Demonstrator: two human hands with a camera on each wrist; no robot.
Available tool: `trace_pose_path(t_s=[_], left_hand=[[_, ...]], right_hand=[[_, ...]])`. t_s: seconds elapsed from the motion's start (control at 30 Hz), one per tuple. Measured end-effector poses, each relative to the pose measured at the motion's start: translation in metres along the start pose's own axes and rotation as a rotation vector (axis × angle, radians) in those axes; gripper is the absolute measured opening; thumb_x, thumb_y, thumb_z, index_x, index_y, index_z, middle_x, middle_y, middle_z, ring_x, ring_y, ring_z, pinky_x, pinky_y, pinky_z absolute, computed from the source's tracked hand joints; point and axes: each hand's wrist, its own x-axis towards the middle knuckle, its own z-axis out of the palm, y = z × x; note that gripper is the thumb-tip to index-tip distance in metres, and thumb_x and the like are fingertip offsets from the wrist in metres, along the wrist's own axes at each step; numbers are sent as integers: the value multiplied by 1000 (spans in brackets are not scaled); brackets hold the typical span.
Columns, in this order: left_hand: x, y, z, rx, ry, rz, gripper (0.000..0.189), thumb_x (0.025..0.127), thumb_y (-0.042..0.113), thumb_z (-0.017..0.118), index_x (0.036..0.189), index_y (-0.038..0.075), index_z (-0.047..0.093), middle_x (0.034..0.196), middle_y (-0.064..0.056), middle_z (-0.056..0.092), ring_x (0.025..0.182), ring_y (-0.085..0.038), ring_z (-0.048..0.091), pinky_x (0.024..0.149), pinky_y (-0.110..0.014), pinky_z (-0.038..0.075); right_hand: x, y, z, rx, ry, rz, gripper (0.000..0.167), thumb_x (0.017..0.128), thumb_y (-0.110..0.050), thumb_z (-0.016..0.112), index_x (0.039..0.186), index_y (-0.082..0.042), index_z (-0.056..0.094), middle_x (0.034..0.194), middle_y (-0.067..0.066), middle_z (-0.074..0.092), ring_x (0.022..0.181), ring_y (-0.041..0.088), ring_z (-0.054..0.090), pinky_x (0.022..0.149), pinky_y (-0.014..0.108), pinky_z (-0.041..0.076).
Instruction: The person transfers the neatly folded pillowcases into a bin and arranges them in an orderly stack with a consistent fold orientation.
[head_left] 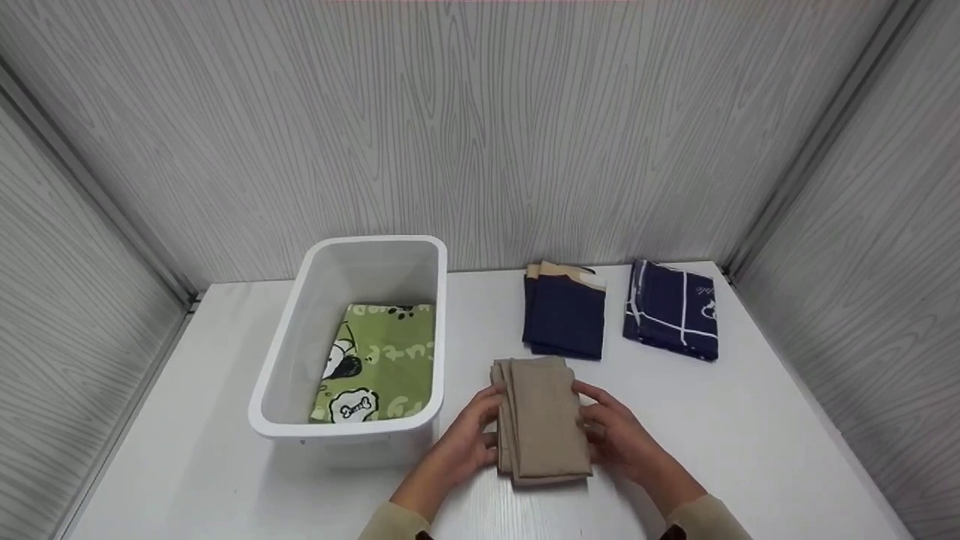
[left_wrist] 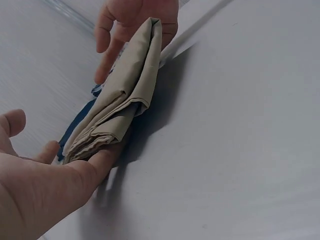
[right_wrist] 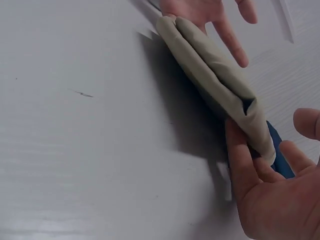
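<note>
A folded tan cloth (head_left: 547,420), stacked in several layers, is held between both hands above the white table. My left hand (head_left: 472,431) grips its left edge, with fingers under the cloth and the thumb away from it in the left wrist view. On the opposite edge, my right hand (head_left: 619,431) has fingers tucked beneath the fold; its thumb (right_wrist: 306,122) stands apart from the cloth. The right wrist view shows a shadow under the cloth (right_wrist: 215,70). Parts of the fingers are hidden under the fabric.
Left of the hands stands a white bin (head_left: 262,375) with a folded green printed cloth (head_left: 390,360) inside. Behind the tan cloth lie a folded navy and tan cloth (head_left: 566,315) and a navy cloth with white lines (head_left: 667,307). Grey wood-grain panels (head_left: 480,135) surround the table.
</note>
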Motion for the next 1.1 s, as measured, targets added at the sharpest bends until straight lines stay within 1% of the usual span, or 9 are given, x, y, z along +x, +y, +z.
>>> trace_pose_path(t_s=[0.17,0.27,0.33,0.47,0.67,0.8,0.9,1.0,1.1], left_hand=[[5,3,0,26,4,4,65,98,48,48,154,20,33,150,-18,35,119,-35,53,88,-45,52],[11,5,0,27,15,-3,65,96,53,49,151,19,39,145,-17,40,116,-32,56,86,-43,53],[13,5,0,20,22,-7,64,95,54,50,148,18,43,140,-16,45,112,-30,58,84,-42,54],[17,5,0,-3,17,-11,62,95,52,50,146,17,44,134,-17,49,108,-30,59,83,-43,55],[19,6,2,-33,15,-16,63,94,50,53,146,15,42,142,-20,45,111,-35,61,87,-47,55],[19,7,0,13,3,-32,66,94,53,51,148,17,40,150,-17,39,114,-33,61,86,-44,55],[21,8,-2,49,-8,-30,66,96,54,48,151,19,40,155,-15,35,115,-31,60,85,-41,54],[23,9,-4,50,-14,-16,65,97,53,47,151,19,41,155,-16,35,114,-31,61,85,-41,54],[24,9,-4,51,-11,-12,65,96,54,48,150,19,43,151,-16,39,110,-30,62,83,-40,55]], right_hand=[[3,-4,-2,-72,-14,-3,57,99,-32,54,153,-22,38,150,19,42,121,30,56,87,41,52],[4,-4,-2,-83,-11,-6,57,99,-33,54,153,-21,39,150,19,42,124,31,54,89,40,52],[4,-3,-3,-85,-9,-14,56,100,-35,52,153,-20,39,151,20,40,125,32,53,90,40,51],[3,-2,-4,-73,-9,-25,57,101,-38,51,153,-20,38,152,21,38,124,31,53,89,40,51],[5,-4,-6,-56,-20,-10,59,100,-40,52,154,-20,38,150,20,39,122,29,53,89,40,52],[5,-7,-5,-71,-4,-8,60,99,-43,53,153,-20,39,149,21,41,127,34,50,92,43,51],[7,-8,-5,-72,-3,-16,61,100,-45,53,153,-20,39,152,24,37,134,41,44,96,47,50],[8,-8,-5,-54,-18,-29,61,101,-44,52,155,-19,37,155,25,32,140,45,37,98,50,50],[9,-7,-5,-40,-32,-43,61,102,-42,50,156,-19,34,156,24,31,141,46,34,97,47,51]])
